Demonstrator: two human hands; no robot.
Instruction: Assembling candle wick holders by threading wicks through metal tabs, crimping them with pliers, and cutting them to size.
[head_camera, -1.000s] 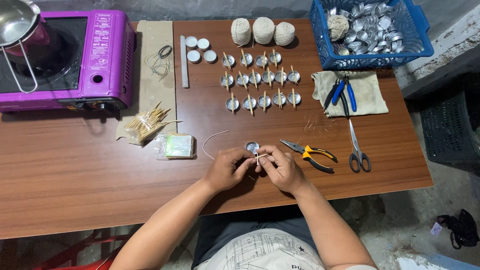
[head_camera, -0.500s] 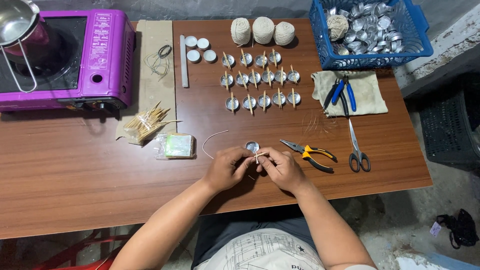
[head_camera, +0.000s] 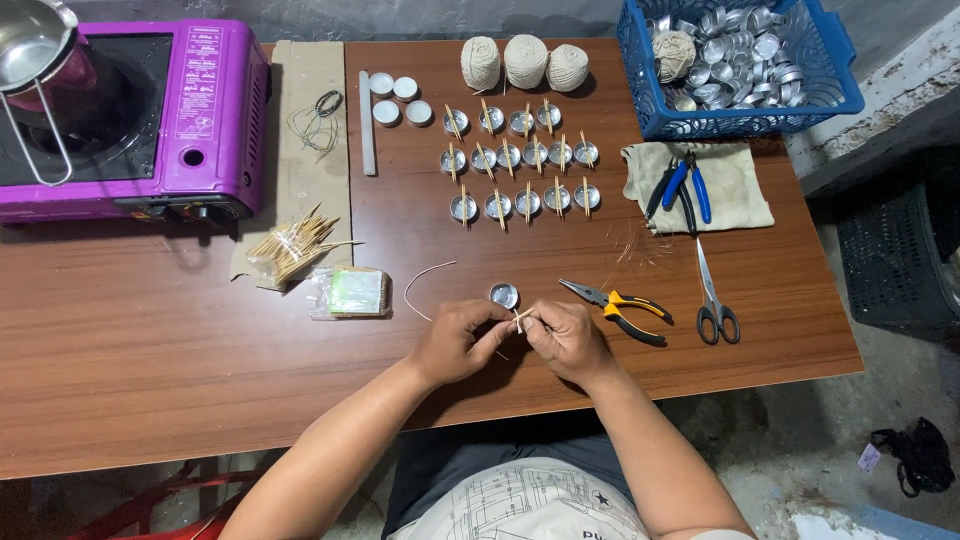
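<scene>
Both hands meet at the front of the wooden desk. The left hand and right hand are closed, fingertips pinched together on a thin pale stick held between them. A small empty metal cup sits on the desk just beyond the fingertips, apart from them. Yellow-handled pliers lie just right of the right hand, scissors further right. Rows of metal cups with sticks stand well behind. A loose strand of string curves near the left hand, beside a small clear packet.
</scene>
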